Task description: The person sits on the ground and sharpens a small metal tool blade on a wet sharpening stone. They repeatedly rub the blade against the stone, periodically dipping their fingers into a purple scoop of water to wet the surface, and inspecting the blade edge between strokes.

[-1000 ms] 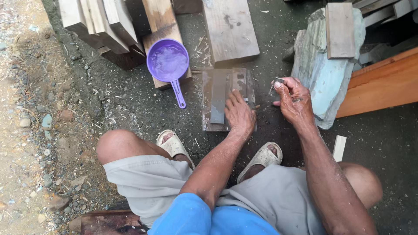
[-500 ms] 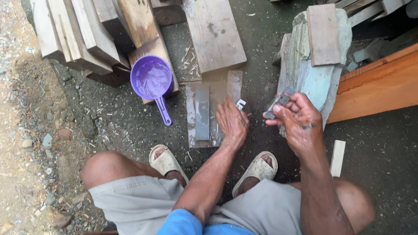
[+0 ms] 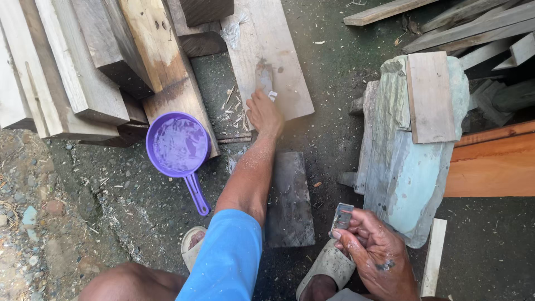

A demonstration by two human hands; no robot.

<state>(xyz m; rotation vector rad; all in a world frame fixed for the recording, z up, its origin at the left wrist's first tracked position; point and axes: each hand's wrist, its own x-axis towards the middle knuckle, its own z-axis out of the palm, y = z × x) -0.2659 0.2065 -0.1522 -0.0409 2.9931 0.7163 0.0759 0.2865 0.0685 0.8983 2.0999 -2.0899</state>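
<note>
Ground (image 3: 345, 139): dark, damp earth strewn with wood chips, turning to gravel on the left.

Timber stack (image 3: 83, 67): thick beams piled at upper left, tilted, their lower ends just beside the dipper.

Painted slab (image 3: 390, 167): a worn, pale blue-green piece lying at right, with a short board (image 3: 429, 97) resting on its upper part; an orange-brown plank (image 3: 493, 167) lies just beside it on the right.

Plank (image 3: 284, 61): a flat, pale board lying on the ground at top centre; the left hand rests on its lower part.

Stone (image 3: 290, 200): a dark, wet rectangular slab flat on the ground between the person's sandals (image 3: 329, 267), partly hidden by the left forearm.

Dipper (image 3: 177, 146): a purple scoop filled with water, its handle pointing down and right, near the left arm but apart from it.

Left hand (image 3: 264, 114): stretched forward at arm's length, fingers closed around a small grey-and-white object (image 3: 266, 83) lying on the plank; what the object is cannot be made out.

Right hand (image 3: 376, 253): held near the right knee, fingers curled around a small flat metal blade (image 3: 342, 216), which stands upright above the fingertips, close to the painted slab's lower edge.
</note>
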